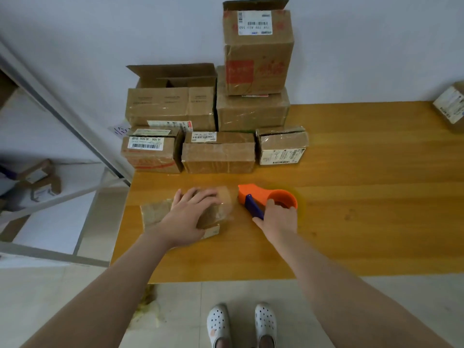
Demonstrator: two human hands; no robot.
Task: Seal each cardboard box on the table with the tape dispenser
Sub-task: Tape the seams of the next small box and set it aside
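**One hand on the box, one on the tape**

The left hand point(187, 218) lies over a small cardboard box point(153, 212) on the tabletop point(351, 202). Its fingers point(200, 194) bend over the top and the thumb sits on the near side, so it grips the box. Just to the right of those fingers is the orange tape dispenser point(261, 195). The right hand point(277, 221) holds it by the blue handle point(254, 208), and the orange nose points toward the box.

The box looks light and a bit squashy. It is shiny with clear tape, so it may slip. I think it is best to press it down flat and keep the fingers off the line where the tape must go. The dispenser is hard plastic and likely has a sharp edge at the nose, so the handle is the safe place to hold.

Past the fingertips stands a row of three little boxes point(218, 154). Behind them are bigger stacked boxes point(251, 111) — two have flaps open. One more box point(450, 106) sits far off to the right. Nothing lies between the two hands, but a long pull away from the body could bump the row.
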